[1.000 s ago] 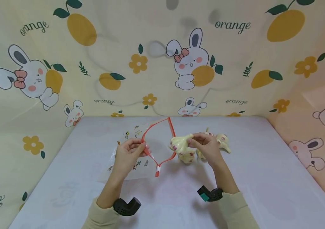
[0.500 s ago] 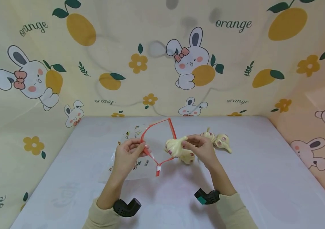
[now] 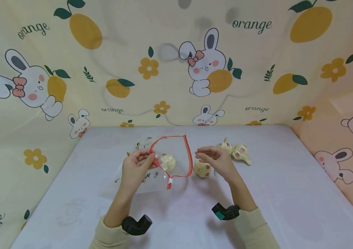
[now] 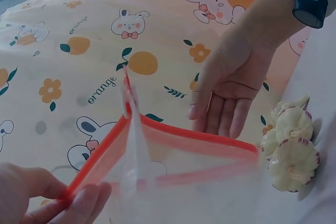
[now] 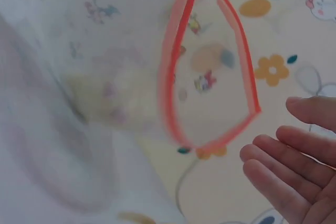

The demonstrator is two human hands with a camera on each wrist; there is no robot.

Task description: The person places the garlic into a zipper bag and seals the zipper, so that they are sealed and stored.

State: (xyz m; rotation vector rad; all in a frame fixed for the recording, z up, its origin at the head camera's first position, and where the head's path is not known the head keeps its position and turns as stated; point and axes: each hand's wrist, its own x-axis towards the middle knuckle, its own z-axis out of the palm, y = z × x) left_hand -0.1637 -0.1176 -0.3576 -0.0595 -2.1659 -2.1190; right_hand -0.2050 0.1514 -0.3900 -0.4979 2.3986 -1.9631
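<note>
Nearest are a person's two pale sleeves (image 3: 109, 236), with a black camera (image 3: 137, 224) strapped at the left wrist and a second camera (image 3: 226, 211) at the right. Beyond them, the left hand (image 3: 136, 167) pinches the red edge of a clear plastic bag (image 3: 154, 186) between thumb and curled fingers. The bag's mouth gapes wide, a small slider (image 3: 169, 183) sits at its near corner, and printed pictures show on the plastic. One garlic bulb (image 3: 168, 163) is inside the bag, seen through the mouth; the right wrist view shows it blurred behind the plastic. The right hand (image 3: 218, 160) is just beside the mouth, its fingers nearly straight and the thumb apart from them. Near that hand, a garlic bulb (image 3: 202, 168) lies on the white table (image 3: 176, 221) outside the bag. Farther back, two more bulbs (image 3: 241, 154) lie side by side. Behind the table hangs a cream cloth (image 3: 170, 88) printed with rabbits and oranges.
</note>
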